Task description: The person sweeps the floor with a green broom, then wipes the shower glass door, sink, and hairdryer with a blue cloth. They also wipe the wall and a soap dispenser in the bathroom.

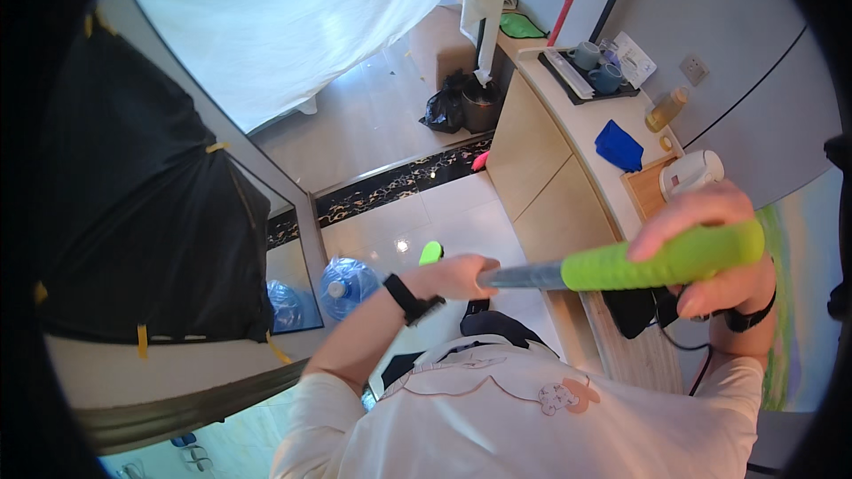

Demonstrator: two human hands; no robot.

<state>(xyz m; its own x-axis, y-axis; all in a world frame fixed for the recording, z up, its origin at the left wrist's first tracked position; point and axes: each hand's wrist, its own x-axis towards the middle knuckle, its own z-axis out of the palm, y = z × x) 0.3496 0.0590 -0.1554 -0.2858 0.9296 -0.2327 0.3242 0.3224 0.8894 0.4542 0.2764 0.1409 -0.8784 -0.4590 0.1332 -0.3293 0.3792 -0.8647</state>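
Note:
A long pole with a ribbed lime-green grip (pixel 599 271) and a grey metal shaft slants across the view before my chest. My right hand (pixel 712 253) is around the grip near its top end, thumb and fingers on either side. Farther down, my left hand (pixel 462 276) is closed around the grey shaft. Beyond the left hand, a bright green rounded piece (pixel 431 253) shows low over the white floor tiles; my arm and hand hide how it joins the pole, if it does.
A large blue water bottle (pixel 347 287) stands on the floor at left, beside a mirror partly covered in black cloth (pixel 146 199). At right, a counter (pixel 566 106) bears a tray with mugs, a blue cloth and a white kettle (pixel 692 173). A bin (pixel 480 105) and black bag stand beyond the dark threshold.

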